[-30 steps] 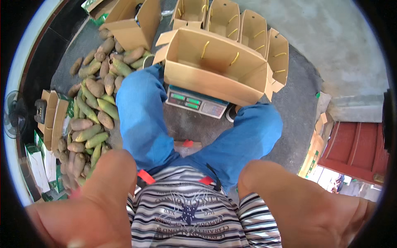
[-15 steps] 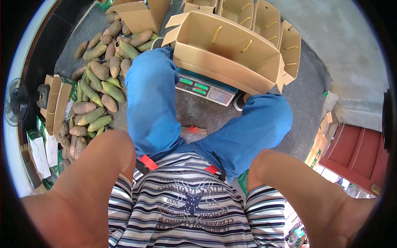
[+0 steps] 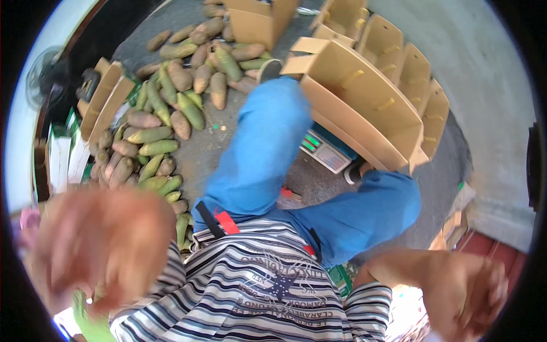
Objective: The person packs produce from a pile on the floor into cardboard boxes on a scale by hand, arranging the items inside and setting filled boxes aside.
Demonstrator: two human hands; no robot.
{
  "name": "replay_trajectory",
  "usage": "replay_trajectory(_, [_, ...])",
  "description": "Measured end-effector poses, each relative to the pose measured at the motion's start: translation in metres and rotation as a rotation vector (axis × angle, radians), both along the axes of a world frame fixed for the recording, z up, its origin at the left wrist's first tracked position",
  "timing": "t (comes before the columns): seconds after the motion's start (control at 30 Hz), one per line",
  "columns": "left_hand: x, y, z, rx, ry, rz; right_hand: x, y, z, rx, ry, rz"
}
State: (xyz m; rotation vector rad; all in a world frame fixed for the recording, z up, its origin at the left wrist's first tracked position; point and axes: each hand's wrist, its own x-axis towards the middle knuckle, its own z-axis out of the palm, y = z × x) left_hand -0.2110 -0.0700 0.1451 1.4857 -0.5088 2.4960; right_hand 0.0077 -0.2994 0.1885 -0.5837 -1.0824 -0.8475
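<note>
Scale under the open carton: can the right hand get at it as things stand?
Probably not directly. The right hand is low by the person's side, and the blue-trousered right leg lies between it and the scale, which the carton partly covers.

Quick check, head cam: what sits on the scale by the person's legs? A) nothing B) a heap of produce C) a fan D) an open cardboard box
D: an open cardboard box rests on the scale, whose green display shows below the box's edge; the produce lies on the floor to the left.
</note>
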Motion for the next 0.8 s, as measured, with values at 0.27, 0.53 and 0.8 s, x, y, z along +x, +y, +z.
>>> replay_trajectory(0.27, [-0.001,0.066,-0.244,-0.560,1.971,0.418,0.017,0.061,-0.092,-1.177,0.403,-0.094])
replay_trajectory(0.53, [-0.172,0.107,-0.347,-1.093,2.530,1.101,-0.019,0.114,-0.121,-1.684,-0.292,-0.183])
replay_trajectory(0.8, [-0.314,0.106,-0.314,-1.477,2.576,1.426,-0.002,0.118,-0.126,-1.743,-0.369,-0.138])
